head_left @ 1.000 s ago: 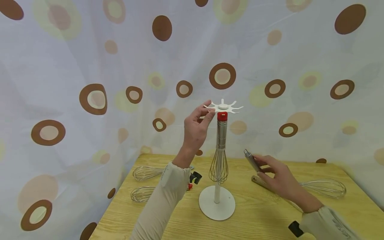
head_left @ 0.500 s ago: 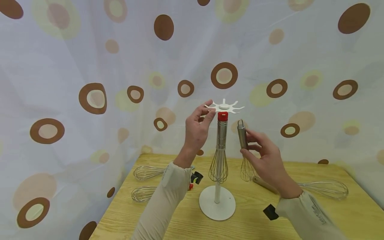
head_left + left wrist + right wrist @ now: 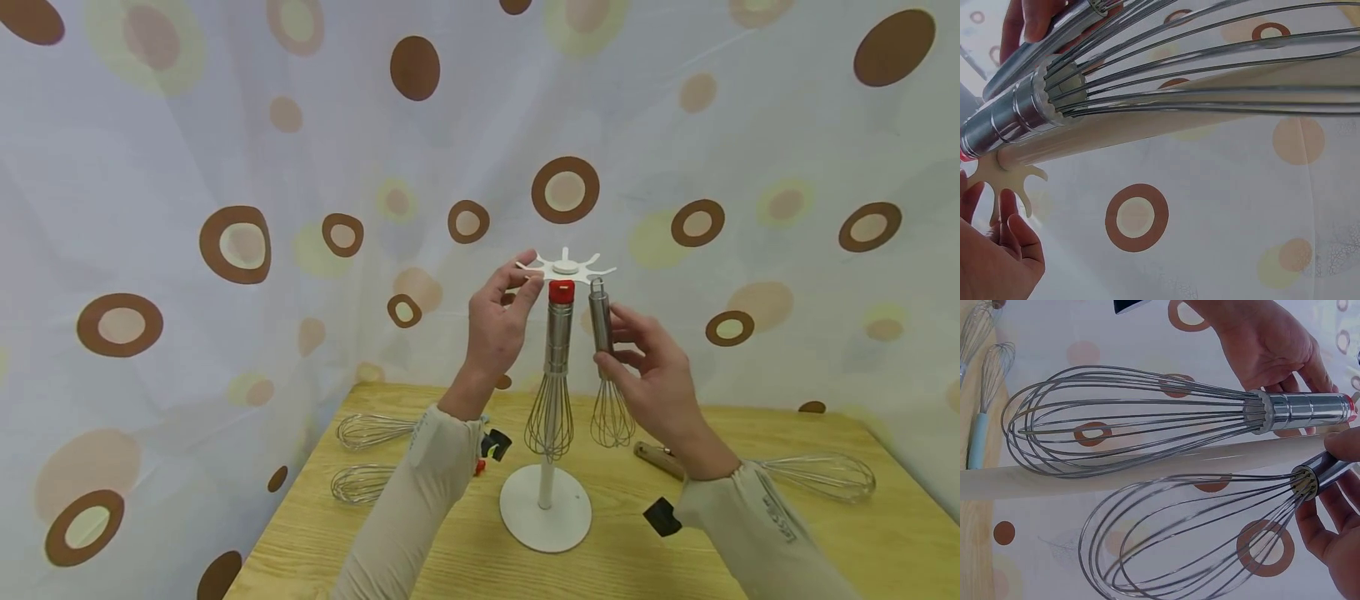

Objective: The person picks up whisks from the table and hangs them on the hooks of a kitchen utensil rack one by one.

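A white stand with a round base (image 3: 545,533) carries a hook wheel (image 3: 564,268) on top of its pole. My left hand (image 3: 497,329) pinches one arm of that wheel from the left. From a front hook hangs a steel whisk with a red-tipped handle (image 3: 558,342), wires down. My right hand (image 3: 654,379) grips a smaller steel whisk (image 3: 602,321) by its handle, nearly upright, its wire loop right at a hook on the wheel's right side. In the right wrist view the held whisk's wires (image 3: 1147,537) spread beside the hanging whisk (image 3: 1135,419).
On the wooden table (image 3: 615,550), two whisks, one upper (image 3: 375,431) and one lower (image 3: 360,485), lie at the left, partly behind my left sleeve. A whisk with a brown handle (image 3: 660,459) lies at the right behind my right forearm. A spotted curtain (image 3: 300,150) hangs behind.
My right hand has lifted the small whisk from low on the right, turned it upright and brought it left to the hook wheel. The left hand keeps its hold.
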A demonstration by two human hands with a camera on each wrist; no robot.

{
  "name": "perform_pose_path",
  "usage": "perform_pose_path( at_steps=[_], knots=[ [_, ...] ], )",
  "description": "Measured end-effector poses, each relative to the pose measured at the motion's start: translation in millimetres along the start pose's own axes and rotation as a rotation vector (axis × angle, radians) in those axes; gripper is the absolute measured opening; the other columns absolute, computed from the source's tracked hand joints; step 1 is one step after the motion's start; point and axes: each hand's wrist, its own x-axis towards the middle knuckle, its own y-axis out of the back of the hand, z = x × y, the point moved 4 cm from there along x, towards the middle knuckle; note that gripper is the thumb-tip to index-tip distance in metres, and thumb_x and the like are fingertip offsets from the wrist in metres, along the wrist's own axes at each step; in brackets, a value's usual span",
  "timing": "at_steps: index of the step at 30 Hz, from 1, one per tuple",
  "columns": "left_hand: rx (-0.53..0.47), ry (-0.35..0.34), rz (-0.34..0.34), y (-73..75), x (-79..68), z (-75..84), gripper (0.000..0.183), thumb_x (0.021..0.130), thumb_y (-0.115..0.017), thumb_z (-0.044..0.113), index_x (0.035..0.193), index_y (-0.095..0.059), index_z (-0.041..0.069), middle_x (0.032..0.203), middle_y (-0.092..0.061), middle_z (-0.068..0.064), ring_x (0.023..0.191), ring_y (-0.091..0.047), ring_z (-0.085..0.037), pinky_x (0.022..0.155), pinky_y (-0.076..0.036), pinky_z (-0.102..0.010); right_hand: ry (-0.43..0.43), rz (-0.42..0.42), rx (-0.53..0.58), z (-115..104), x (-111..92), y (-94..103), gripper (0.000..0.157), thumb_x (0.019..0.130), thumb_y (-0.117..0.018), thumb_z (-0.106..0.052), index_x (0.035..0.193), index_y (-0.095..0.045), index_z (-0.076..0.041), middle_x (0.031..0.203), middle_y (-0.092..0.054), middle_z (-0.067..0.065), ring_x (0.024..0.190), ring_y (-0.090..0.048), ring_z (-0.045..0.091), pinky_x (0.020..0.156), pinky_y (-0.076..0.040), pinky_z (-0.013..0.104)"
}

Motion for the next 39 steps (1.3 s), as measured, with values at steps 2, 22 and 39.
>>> perform_pose_path(
  at_steps=[2,22,39],
  knots=[
    [0.002,-0.005,0.005,0.1,0.0,-0.1,0.016,0.095,-0.058,0.011,0.100,-0.065,-0.002,0.130,-0.057,-0.009,0.099,-0.060,-0.018,0.082,-0.048,-0.039,-0.012,-0.010,-0.005,3,0,-1.4,0.061,0.077,-0.063,0.022,0.133,-0.048,0.004,0.110,-0.057,0.014,0.095,-0.058,0.008,0.076,-0.049,0.015],
    [-0.037,0.067,-0.061,2.9,7.0,-4.9,0.018,0.098,-0.053,0.010,0.104,-0.059,-0.005,0.133,-0.053,-0.015,0.104,-0.059,-0.030,0.073,-0.044,-0.022,0.012,-0.104,-0.086,26,-19,6.6,0.066,0.073,-0.065,0.025,0.133,-0.048,0.004,0.110,-0.056,0.006,0.096,-0.058,0.011,0.077,-0.049,0.017],
    [-0.059,0.116,-0.090,7.1,9.3,-4.4,0.018,0.098,-0.052,0.011,0.105,-0.059,-0.004,0.132,-0.055,-0.013,0.120,-0.052,-0.016,0.095,-0.044,-0.028,-0.426,-0.671,-0.460,138,-97,89.3,0.050,0.088,-0.066,-0.007,0.133,-0.047,0.003,0.113,-0.057,0.018,0.096,-0.058,0.032,0.069,-0.051,0.034]
  ],
)
